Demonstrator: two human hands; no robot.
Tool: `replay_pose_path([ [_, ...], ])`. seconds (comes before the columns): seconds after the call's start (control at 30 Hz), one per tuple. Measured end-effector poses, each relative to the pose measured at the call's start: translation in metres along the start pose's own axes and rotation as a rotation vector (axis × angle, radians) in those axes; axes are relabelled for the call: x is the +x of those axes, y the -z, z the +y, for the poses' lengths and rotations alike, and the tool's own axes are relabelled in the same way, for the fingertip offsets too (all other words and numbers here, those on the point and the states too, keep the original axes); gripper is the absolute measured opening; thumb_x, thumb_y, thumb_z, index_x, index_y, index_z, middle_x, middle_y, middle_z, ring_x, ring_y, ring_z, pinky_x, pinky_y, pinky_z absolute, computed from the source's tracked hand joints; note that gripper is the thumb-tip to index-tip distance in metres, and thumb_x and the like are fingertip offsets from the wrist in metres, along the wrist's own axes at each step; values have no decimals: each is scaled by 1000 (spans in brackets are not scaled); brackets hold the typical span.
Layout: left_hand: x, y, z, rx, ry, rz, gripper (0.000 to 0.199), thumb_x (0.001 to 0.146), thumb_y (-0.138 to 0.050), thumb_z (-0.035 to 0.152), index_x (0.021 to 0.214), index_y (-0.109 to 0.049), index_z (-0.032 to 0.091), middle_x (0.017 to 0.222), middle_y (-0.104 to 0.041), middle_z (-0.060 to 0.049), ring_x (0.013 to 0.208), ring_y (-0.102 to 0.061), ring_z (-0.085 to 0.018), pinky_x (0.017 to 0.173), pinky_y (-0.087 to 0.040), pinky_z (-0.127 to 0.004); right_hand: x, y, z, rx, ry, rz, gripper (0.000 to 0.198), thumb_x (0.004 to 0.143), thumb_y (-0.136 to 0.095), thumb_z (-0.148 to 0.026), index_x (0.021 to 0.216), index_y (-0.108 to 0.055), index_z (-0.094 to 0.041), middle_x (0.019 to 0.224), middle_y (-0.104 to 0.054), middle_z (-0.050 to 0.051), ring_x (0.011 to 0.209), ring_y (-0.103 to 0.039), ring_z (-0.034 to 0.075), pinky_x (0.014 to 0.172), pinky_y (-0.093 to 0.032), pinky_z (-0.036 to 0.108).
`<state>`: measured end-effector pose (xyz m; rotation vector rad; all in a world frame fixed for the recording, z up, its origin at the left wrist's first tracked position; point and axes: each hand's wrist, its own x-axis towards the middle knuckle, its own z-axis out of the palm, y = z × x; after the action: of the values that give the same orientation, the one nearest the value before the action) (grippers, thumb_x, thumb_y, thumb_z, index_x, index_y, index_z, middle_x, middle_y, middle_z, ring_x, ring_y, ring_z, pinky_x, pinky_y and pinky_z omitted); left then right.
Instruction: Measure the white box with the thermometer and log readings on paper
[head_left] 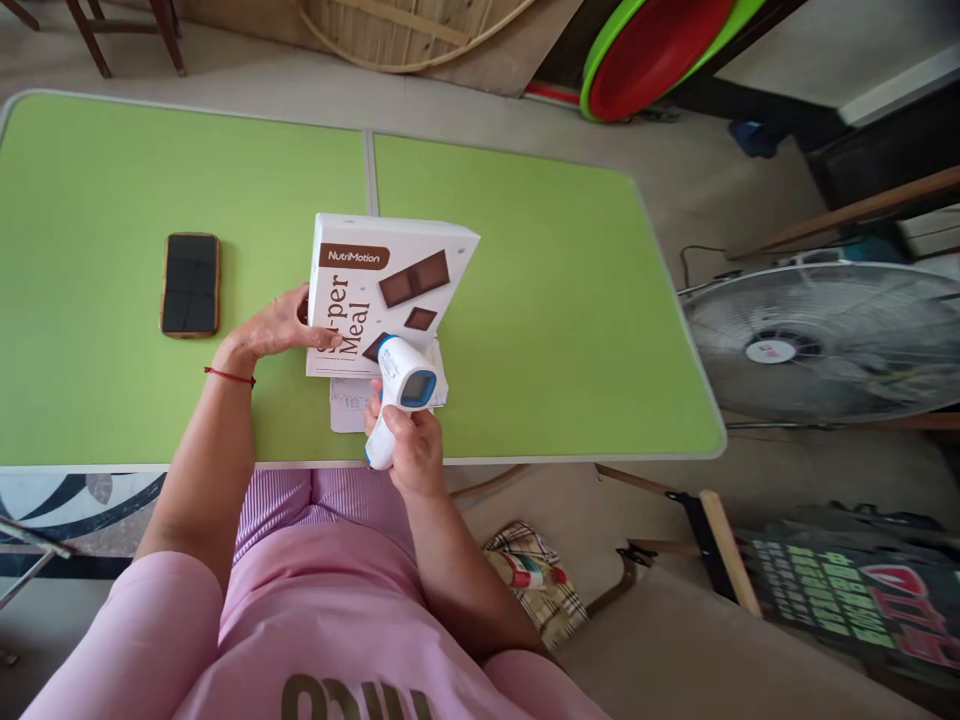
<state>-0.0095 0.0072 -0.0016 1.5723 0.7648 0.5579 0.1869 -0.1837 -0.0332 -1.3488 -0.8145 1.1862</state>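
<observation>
My left hand point(289, 325) grips the left edge of a white box point(405, 235) with brown print and pictures of chocolate pieces. The box is tilted up over the table, its printed front facing me. In my right hand point(412, 440) is a white and blue infrared thermometer point(401, 365), its handle wrapped by the fingers. The small screen faces me, and the front end overlaps the lower part of the box from this view. Under the box lie some printed papers point(352, 405), mostly covered.
A phone point(190, 284) lies on the green folding table point(547, 300), left of the box. Right of the table stands a large fan point(810, 340). Red and green basins point(652, 50) lean beyond the far edge. A bag point(547, 590) is below the near edge.
</observation>
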Motion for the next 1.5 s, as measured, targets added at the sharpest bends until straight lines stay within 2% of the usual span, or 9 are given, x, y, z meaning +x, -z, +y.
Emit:
replay_pose_path([
  [0.13, -1, -1, 5, 13, 24, 17, 62, 69, -100, 55, 116, -77, 21, 121, -89, -10, 124, -82, -38, 106, -68, -46, 5, 3, 5, -29, 5, 34, 57, 80, -83, -75, 107, -83, -24, 75, -65, -1, 67, -58, 18, 61, -52, 35],
  [0.23, -2, -3, 6, 12, 38, 11, 64, 69, -98, 54, 119, -76, 20, 126, -88, -11, 119, -82, -35, 102, -68, -44, 5, 3, 9, -13, 9, 38, 55, 80, -84, -73, 104, -82, -24, 78, -68, 0, 68, -59, 18, 62, -52, 34],
  [0.37, -1, -5, 6, -4, 4, 4, 61, 69, -97, 54, 115, -75, 21, 119, -88, -9, 113, -81, -33, 98, -67, -42, 6, 5, 13, -43, 15, 44, 52, 80, -85, -71, 100, -80, -23, 78, -70, 1, 71, -60, 19, 64, -53, 34],
  [0.6, 0, -4, 3, -3, 26, 8, 60, 69, -97, 52, 115, -76, 20, 124, -88, -10, 114, -82, -33, 98, -68, -42, 8, 9, 14, -110, 71, -5, 52, 85, -80, -73, 103, -79, -24, 78, -67, 0, 70, -59, 19, 63, -51, 35],
  [0.73, -1, -3, 4, -3, 16, 10, 59, 69, -98, 53, 112, -75, 20, 121, -88, -10, 121, -82, -35, 104, -68, -43, 8, 8, 13, -82, 41, 20, 51, 83, -82, -71, 102, -80, -24, 77, -68, 0, 70, -59, 19, 63, -50, 34],
  [0.93, -1, -2, 5, -5, 21, 2, 64, 69, -98, 54, 118, -76, 20, 125, -88, -13, 127, -81, -38, 106, -69, -46, 6, 8, 15, -31, 7, 39, 57, 79, -87, -72, 107, -82, -23, 83, -74, 1, 72, -63, 19, 67, -55, 36],
  [1.3, -1, -2, 4, -8, 26, -1, 68, 68, -99, 57, 119, -73, 19, 123, -87, -12, 124, -80, -37, 104, -67, -45, 6, 10, 19, -25, 18, -23, 66, 80, -89, -82, 110, -84, -23, 85, -77, 3, 74, -68, 21, 68, -58, 37],
  [1.5, 0, -2, 3, -17, 12, 5, 66, 68, -101, 56, 118, -75, 20, 123, -88, -10, 121, -81, -36, 104, -68, -45, 4, 10, 16, -31, 8, 1, 67, 77, -92, -82, 108, -83, -23, 81, -74, 2, 72, -65, 21, 66, -56, 37],
])
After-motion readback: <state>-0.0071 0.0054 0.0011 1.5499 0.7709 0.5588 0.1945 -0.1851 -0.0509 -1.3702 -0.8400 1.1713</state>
